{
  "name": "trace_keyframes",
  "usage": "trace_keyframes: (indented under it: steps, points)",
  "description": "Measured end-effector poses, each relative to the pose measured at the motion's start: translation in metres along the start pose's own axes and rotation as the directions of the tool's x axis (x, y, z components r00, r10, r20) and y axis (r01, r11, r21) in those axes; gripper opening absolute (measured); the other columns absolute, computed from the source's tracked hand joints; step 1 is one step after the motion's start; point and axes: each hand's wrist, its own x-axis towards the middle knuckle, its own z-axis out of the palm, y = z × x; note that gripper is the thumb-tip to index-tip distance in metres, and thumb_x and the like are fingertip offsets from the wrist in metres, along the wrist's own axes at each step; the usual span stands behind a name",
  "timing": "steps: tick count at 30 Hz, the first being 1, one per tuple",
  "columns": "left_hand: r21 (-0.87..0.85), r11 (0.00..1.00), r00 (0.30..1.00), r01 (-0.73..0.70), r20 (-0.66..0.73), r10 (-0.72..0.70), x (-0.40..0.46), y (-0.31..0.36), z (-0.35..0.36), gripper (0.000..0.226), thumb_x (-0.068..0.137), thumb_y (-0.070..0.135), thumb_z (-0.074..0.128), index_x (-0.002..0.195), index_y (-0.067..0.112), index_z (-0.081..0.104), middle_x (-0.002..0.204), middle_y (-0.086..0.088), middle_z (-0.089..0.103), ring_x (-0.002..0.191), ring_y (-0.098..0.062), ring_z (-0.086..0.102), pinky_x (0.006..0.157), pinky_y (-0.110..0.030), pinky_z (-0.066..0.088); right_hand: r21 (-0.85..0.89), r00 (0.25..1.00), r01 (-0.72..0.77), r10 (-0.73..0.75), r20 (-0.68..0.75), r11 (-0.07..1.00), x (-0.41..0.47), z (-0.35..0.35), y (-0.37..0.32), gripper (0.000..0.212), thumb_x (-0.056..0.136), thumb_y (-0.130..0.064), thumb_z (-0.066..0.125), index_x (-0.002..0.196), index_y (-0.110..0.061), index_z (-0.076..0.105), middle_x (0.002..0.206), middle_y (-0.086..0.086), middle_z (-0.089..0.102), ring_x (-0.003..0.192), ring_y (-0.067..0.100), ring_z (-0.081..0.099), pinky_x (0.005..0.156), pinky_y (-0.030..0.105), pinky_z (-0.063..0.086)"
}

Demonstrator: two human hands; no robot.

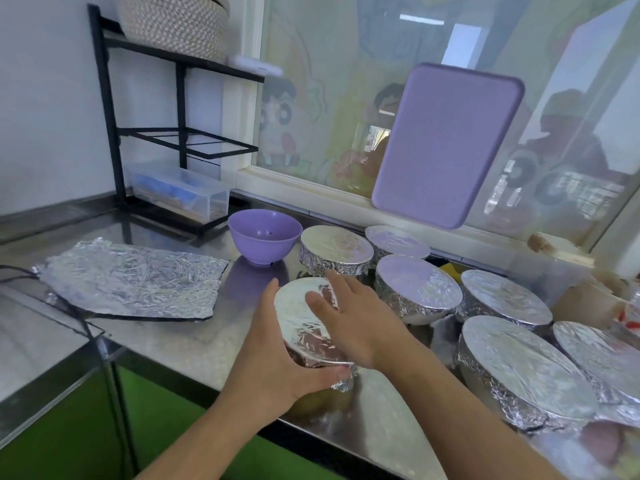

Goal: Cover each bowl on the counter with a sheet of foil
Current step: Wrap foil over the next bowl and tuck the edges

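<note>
Left hand (277, 355) curled round the foil-topped bowl (304, 317) near the counter (194, 344) front to keep it steady, right hand (349, 317) flat and open on top, smoothing foil down tight.

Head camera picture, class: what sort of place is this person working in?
Probably a kitchen prep area: a stainless steel counter carries foil-covered bowls, an uncovered purple plastic bowl and a spare crinkled foil sheet, beside a black metal shelf rack.
</note>
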Motion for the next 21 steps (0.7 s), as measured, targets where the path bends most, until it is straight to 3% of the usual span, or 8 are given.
trace_keyframes:
  steps: [3,5,8,10,12,16,19,21]
  points:
    - [-0.036,0.999,0.998,0.033,0.046,-0.032,-0.004,-0.002,-0.001,0.159,0.047,0.062,0.101,0.160,0.050,-0.011,0.142,0.047,0.031,0.125,0.033,0.033,0.091,0.004,0.035,-0.093,1.000,-0.022,0.023,0.008,0.995,0.001,0.008,-0.006,0.084,0.098,-0.079,0.020,0.167,-0.036,0.002,0.176,-0.002,0.010,0.160,0.026,0.010,0.126,0.052,0.013]
    - [-0.002,1.000,0.991,0.025,0.130,-0.025,-0.007,-0.005,-0.010,0.158,0.052,0.072,0.095,0.159,0.050,-0.020,0.147,0.051,0.021,0.130,0.035,0.025,0.097,0.005,0.031,-0.112,0.999,-0.036,0.036,0.004,0.993,0.001,0.010,-0.005,0.084,0.097,-0.080,0.019,0.167,-0.038,-0.001,0.176,-0.001,0.006,0.161,0.027,0.008,0.126,0.053,0.011]
    - [0.039,0.996,0.971,-0.085,0.228,0.073,-0.008,-0.006,-0.030,0.120,0.074,0.065,0.087,0.163,0.050,0.007,0.159,0.035,0.032,0.145,0.013,0.033,0.118,-0.020,0.033,-0.116,0.999,-0.037,0.037,0.000,0.993,0.000,0.009,-0.005,0.083,0.098,-0.078,0.020,0.167,-0.038,0.000,0.177,-0.001,0.005,0.160,0.027,0.009,0.126,0.052,0.012]
    - [0.038,0.991,0.972,-0.127,0.202,0.117,-0.011,-0.004,-0.044,0.084,0.090,0.051,0.078,0.158,0.053,0.029,0.154,0.030,0.045,0.143,0.008,0.041,0.118,-0.029,0.037,-0.113,0.999,-0.036,0.035,-0.008,0.993,0.000,0.010,-0.005,0.082,0.098,-0.077,0.022,0.167,-0.038,0.001,0.176,-0.001,0.007,0.160,0.027,0.011,0.125,0.052,0.014]
    - [0.034,0.990,0.978,-0.134,0.166,0.126,-0.012,-0.003,-0.053,0.063,0.098,0.039,0.070,0.153,0.051,0.043,0.148,0.032,0.053,0.138,0.010,0.047,0.117,-0.027,0.040,-0.110,0.999,-0.035,0.034,-0.015,0.993,0.000,0.010,-0.005,0.081,0.098,-0.077,0.022,0.167,-0.038,0.002,0.176,-0.001,0.008,0.160,0.027,0.012,0.125,0.053,0.015]
    - [0.143,0.975,0.984,-0.167,0.085,0.156,-0.014,-0.012,-0.055,0.052,0.102,0.021,0.067,0.147,0.045,0.055,0.136,0.034,0.063,0.129,0.008,0.058,0.113,-0.022,0.044,-0.116,0.999,-0.039,0.038,-0.015,0.993,0.000,0.010,-0.005,0.081,0.099,-0.077,0.021,0.167,-0.036,0.003,0.176,-0.001,0.009,0.159,0.027,0.014,0.125,0.053,0.016]
    - [0.224,0.963,0.987,-0.152,-0.012,0.158,-0.014,-0.013,-0.052,0.043,0.098,0.018,0.073,0.125,0.051,0.066,0.112,0.037,0.071,0.106,0.011,0.068,0.098,-0.014,0.051,-0.125,0.999,-0.036,0.033,-0.024,0.992,0.001,0.011,-0.006,0.082,0.098,-0.077,0.019,0.167,-0.035,0.005,0.175,-0.001,0.013,0.158,0.026,0.017,0.124,0.052,0.018]
    - [0.284,0.950,0.987,-0.131,-0.056,0.153,-0.012,-0.014,-0.048,0.031,0.098,0.022,0.073,0.111,0.050,0.073,0.099,0.034,0.074,0.094,0.009,0.071,0.090,-0.020,0.055,-0.124,0.999,-0.037,0.034,-0.024,0.992,0.001,0.012,-0.006,0.082,0.098,-0.077,0.019,0.167,-0.034,0.005,0.175,-0.001,0.014,0.158,0.027,0.017,0.123,0.052,0.019]
